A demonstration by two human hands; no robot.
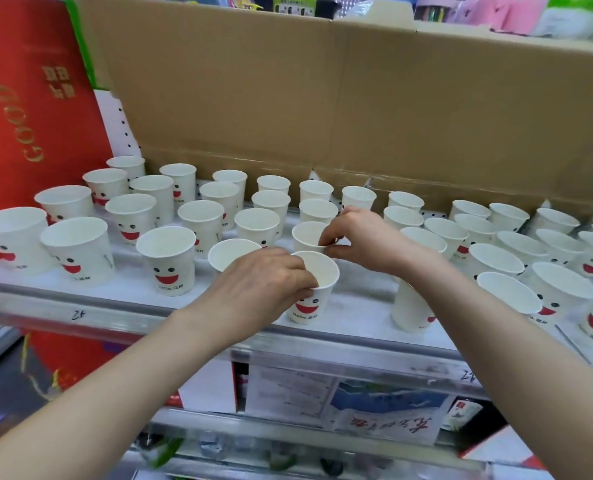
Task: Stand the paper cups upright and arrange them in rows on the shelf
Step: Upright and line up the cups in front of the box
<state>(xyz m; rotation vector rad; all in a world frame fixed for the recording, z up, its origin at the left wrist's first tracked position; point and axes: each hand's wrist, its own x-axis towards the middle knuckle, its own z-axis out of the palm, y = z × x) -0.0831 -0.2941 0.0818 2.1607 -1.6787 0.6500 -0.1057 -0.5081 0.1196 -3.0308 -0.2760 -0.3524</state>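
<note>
Left hand (262, 284) pinches the rim of the upright front cup (307, 308); right hand (362, 237) pinches the rear cup (305, 233) just beyond.

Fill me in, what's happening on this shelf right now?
A person is arranging smiley-face paper cups on a white shelf. The left hand pinches the rim of the front cup; the right hand pinches the rim of the cup behind it. The rest stand upright in rough rows before a cardboard box.
</note>
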